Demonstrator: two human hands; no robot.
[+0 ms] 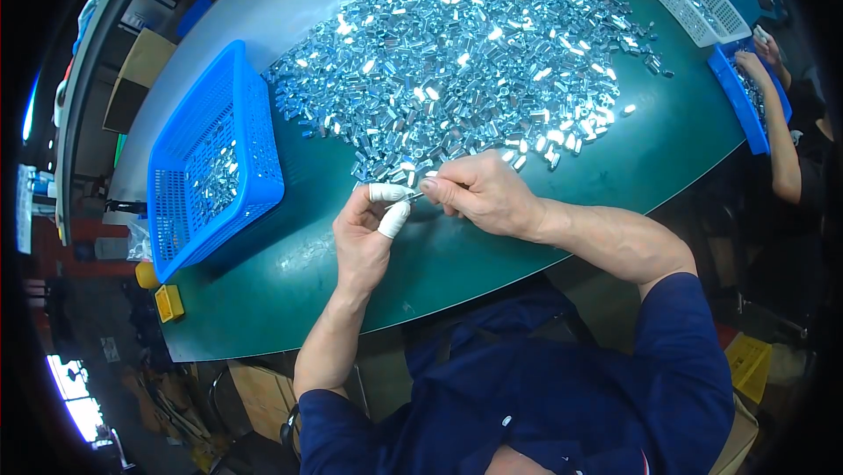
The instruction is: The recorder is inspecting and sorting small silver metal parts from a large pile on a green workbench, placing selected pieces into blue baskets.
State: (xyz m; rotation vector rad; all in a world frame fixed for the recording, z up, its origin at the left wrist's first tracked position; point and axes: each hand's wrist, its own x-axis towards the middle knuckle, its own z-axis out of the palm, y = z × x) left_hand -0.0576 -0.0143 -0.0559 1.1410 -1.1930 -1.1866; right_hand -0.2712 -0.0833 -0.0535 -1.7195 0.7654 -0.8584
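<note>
glossy metal pieces (pixel 465 62) with smooth bright faces, smooth green table (pixel 299 273) with a soft sheen, blue basket (pixel 262 137) in shiny plastic, white basket (pixel 689 18) in plastic, matt white finger covers (pixel 394 219), perhaps rubber or cloth, matt navy cloth shirt (pixel 544 378), cardboard box (pixel 140 71)

Silvery metal pieces (pixel 457 62), dark green tabletop (pixel 685 137), blue basket (pixel 263 146).

A green desk (pixel 316 273) extends beneath the fingers (pixel 393 220), paling under glare (pixel 281 1) farther ahead and leftward of them. Far to their lower left, bright panes (pixel 79 405) shine; leftward beyond the desk, the room (pixel 97 299) is dim and cluttered.
</note>
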